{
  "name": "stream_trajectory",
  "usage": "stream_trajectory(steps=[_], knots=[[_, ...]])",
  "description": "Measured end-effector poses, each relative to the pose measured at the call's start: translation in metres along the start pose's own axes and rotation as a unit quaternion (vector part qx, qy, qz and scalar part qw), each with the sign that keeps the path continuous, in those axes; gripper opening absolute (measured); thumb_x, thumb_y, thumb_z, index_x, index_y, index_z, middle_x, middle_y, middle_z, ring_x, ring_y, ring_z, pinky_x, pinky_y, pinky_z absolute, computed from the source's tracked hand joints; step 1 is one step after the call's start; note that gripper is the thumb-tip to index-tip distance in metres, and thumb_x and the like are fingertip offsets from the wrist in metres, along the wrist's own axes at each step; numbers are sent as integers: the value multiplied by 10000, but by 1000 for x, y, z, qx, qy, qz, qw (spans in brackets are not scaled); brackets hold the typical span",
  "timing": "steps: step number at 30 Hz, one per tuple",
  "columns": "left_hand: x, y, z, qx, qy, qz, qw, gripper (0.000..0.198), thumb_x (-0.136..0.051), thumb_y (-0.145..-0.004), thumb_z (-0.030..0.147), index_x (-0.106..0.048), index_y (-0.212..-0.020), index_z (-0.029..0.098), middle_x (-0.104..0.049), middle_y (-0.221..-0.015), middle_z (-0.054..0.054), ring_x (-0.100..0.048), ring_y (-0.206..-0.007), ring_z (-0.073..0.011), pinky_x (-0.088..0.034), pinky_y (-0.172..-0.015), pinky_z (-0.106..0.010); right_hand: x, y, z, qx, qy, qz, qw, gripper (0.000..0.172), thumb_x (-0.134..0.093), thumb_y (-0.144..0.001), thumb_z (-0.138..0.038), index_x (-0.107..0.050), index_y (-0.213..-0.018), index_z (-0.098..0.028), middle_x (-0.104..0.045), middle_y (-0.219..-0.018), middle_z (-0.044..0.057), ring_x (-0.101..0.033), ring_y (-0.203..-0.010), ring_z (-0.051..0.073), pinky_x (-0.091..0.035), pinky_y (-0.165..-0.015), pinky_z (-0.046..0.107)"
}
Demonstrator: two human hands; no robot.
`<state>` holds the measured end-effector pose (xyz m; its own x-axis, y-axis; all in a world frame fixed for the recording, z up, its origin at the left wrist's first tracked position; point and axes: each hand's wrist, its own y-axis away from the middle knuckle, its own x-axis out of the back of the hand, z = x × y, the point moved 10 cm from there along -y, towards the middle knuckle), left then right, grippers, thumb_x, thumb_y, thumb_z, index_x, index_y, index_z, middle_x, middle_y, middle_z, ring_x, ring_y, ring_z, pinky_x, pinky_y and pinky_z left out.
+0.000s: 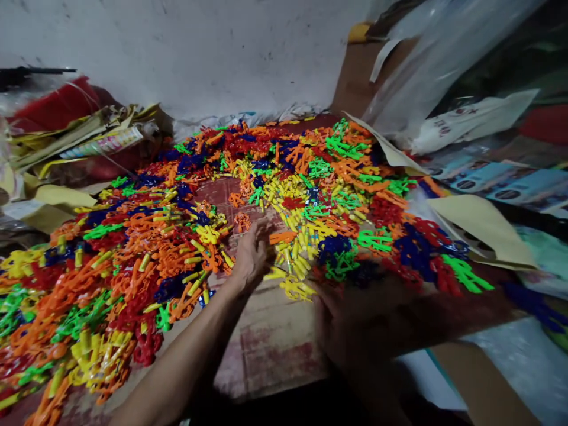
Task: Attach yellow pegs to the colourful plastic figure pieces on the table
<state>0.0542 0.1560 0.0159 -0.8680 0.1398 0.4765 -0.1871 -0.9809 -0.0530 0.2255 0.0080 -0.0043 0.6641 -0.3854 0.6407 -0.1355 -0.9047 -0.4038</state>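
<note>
My left hand (254, 251) is over the middle of the pile with its fingers curled. An orange plastic piece (283, 237) juts out from its fingertips, seemingly pinched there. My right hand (329, 313), dark and blurred, is closed with its fingertips at the edge of a yellow openwork plastic piece (296, 289). Between and beyond both hands lies a heap of small yellow cylinders (299, 251). A dark blue piece (332, 247) and a green piece (341, 264) sit just beyond my right hand.
Orange, red, blue, green and yellow plastic pieces (155, 242) cover much of the reddish-brown cardboard surface (266, 343). Folded cardboard and wrappers (106, 133) are stacked at left. A pale wall (199, 53) stands behind. Plastic bags (470, 124) and a yellowish card flap (483, 228) are at right.
</note>
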Motion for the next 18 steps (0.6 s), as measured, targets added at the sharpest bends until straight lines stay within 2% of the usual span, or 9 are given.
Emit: stream_trajectory(steps=[2,4,7,9,11,13,18], knots=[[33,-2,8,-25,-52,57,997,491,-439,-824,84,-584,-1273,219,-725,-1094,-50,-689,-928,-175,-534,-830,-285,-7,4,-1,30,53,-8,998,292,-456,-1000,-270,-645,-1211,-201,-684,-1197,114,-655,-1101,241,-546,-950,435],[69,-6,13,-31,-126,102,986,394,-438,-850,122,-640,-1183,182,-744,-973,-54,-691,-809,-178,-532,-773,-283,-9,3,1,32,62,-11,997,296,-548,-982,-332,-620,-1236,-197,-644,-1247,103,-642,-1092,231,-546,-937,446],[118,-16,21,-2,-257,133,957,291,-472,-881,174,-697,-1065,159,-753,-995,-81,-704,-873,-201,-515,-801,-273,-10,-1,0,30,55,-16,998,348,-600,-961,-378,-598,-1258,-199,-604,-1295,97,-625,-1092,223,-549,-919,443],[134,-26,22,41,-362,114,924,258,-506,-898,232,-722,-1028,179,-757,-1004,-94,-707,-947,-235,-509,-824,-286,-8,-2,0,26,51,-15,998,344,-594,-963,-376,-597,-1260,-203,-602,-1295,98,-624,-1090,224,-553,-912,439],[138,-37,19,90,-443,81,888,273,-508,-919,298,-734,-1037,201,-755,-1012,-112,-704,-985,-272,-511,-838,-324,-6,-3,0,20,48,-10,999,341,-598,-960,-379,-599,-1258,-212,-606,-1289,96,-624,-1090,226,-558,-902,434],[130,-49,14,122,-482,54,866,289,-522,-922,346,-745,-1030,197,-748,-1024,-143,-697,-1013,-304,-505,-881,-375,-4,-4,1,14,47,-2,999,328,-611,-952,-380,-606,-1247,-235,-613,-1279,91,-621,-1097,231,-564,-886,425],[86,-84,-6,144,-474,21,868,356,-682,-834,435,-748,-999,127,-717,-1100,-226,-632,-1151,-369,-407,-1043,-489,1,-8,4,3,48,20,999,311,-613,-946,-397,-618,-1227,-264,-621,-1269,87,-618,-1093,234,-575,-862,418]])
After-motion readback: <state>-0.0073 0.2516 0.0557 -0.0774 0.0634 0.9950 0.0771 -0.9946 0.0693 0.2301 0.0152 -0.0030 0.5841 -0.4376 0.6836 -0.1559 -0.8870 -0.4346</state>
